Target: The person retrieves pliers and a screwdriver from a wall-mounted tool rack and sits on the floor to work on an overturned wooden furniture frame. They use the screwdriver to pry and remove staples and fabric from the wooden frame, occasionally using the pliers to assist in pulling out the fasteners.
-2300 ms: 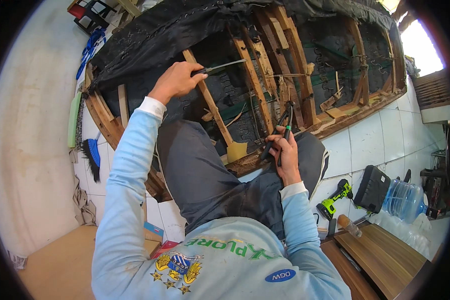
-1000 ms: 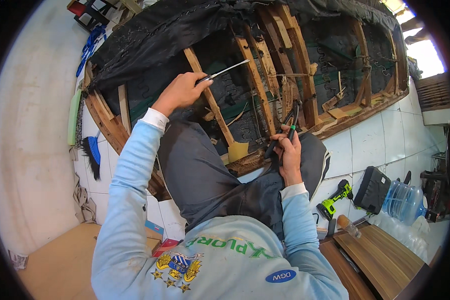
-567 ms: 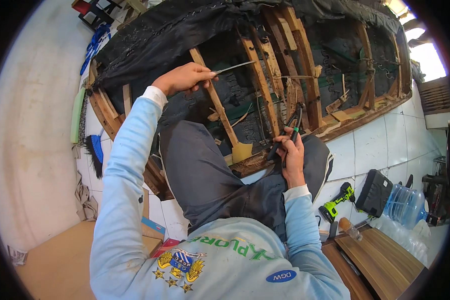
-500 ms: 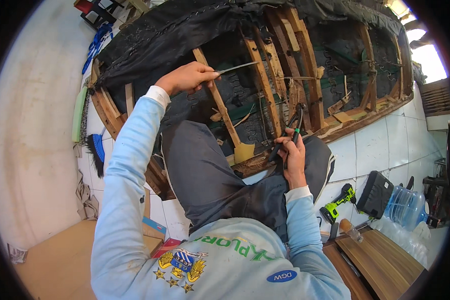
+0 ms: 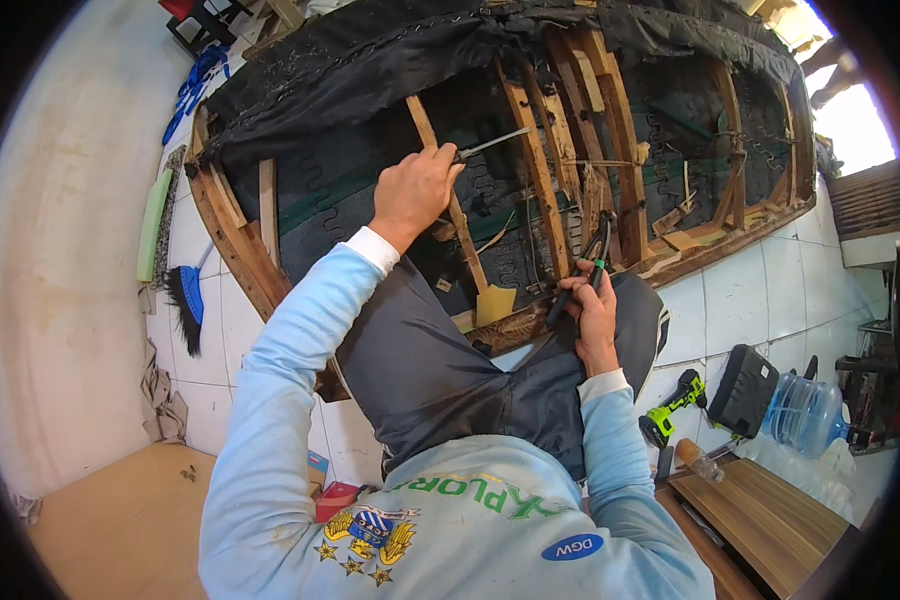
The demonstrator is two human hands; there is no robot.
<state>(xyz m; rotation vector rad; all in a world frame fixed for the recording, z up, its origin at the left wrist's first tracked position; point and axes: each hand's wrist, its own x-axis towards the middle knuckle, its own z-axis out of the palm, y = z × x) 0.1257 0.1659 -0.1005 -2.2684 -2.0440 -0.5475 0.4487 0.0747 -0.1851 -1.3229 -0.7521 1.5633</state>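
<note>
My left hand [image 5: 415, 195] is closed round the handle of a screwdriver [image 5: 495, 141]. Its thin metal shaft points right, the tip over a wooden slat [image 5: 532, 165] of an upturned furniture frame; I cannot tell whether it touches. Most of the handle is hidden by my fingers. In front of my right knee, my right hand [image 5: 595, 325] grips pliers [image 5: 599, 266] with dark handles and a green band, jaws pointing away from me. The frame has several bare slats, zigzag springs and torn black cloth [image 5: 350, 95] bunched along its far side.
On the tiled floor at right lie a green cordless drill [image 5: 673, 407], a black case [image 5: 743, 390] and a clear water jug [image 5: 808, 412]. A blue brush [image 5: 187, 300] lies at left, near the wall. Cardboard [image 5: 120, 520] covers the floor at lower left.
My left hand has moved right with the screwdriver and turned so that its back shows more. The right hand still holds the pliers in about the same place. The view has shifted slightly.
</note>
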